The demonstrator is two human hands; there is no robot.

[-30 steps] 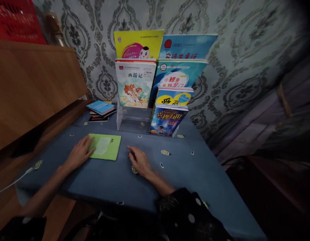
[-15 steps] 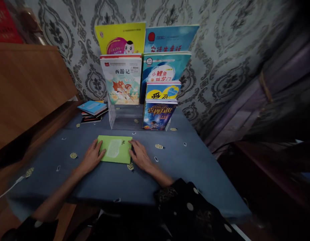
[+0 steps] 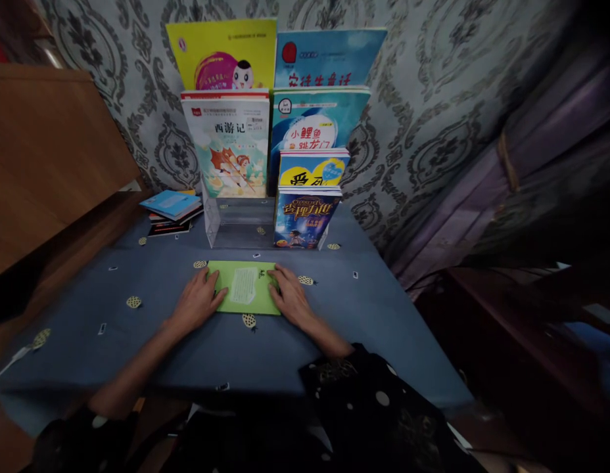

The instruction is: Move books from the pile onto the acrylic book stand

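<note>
Touching the booklet: both my bare hands meet the thin, rectangular, light-green paper booklet (image 3: 244,287), one at each side.
Left hand: my left hand (image 3: 195,295) lies palm down at its left edge, fingers loosely spread and pointing away from me, thumb set apart and resting toward the near corner.
Right hand: my right hand (image 3: 292,295) mirrors it at the right edge, fingers spread forward, thumb apart; whether any fingertips reach under the paper, I cannot tell.
Booklet: flat on the blue-grey printed tablecloth (image 3: 152,341), between my hands and in front of the rack, a pale patch of small print on its upper face and dark characters near its far right corner.
Sleeves: black cloth with white dots (image 3: 374,414), both wrists bare beyond the cuffs.
Rack: a clear plastic stepped stand (image 3: 212,226), near the wall, with books upright in tiers.
Left column: a tall yellow-green book (image 3: 221,52) behind a white illustrated book (image 3: 231,151).
Right column: a large blue book (image 3: 329,56), a teal book (image 3: 344,108), a yellow-and-blue book (image 3: 312,169) and, foremost, a dark-blue book (image 3: 305,220).
Stack: small books lying left of the rack, a light-blue one (image 3: 171,203) on top.
Edges: a brown wooden panel (image 3: 48,164) at left, grey patterned wallpaper (image 3: 408,79) behind, a tied purple curtain (image 3: 512,203) at right.
</note>
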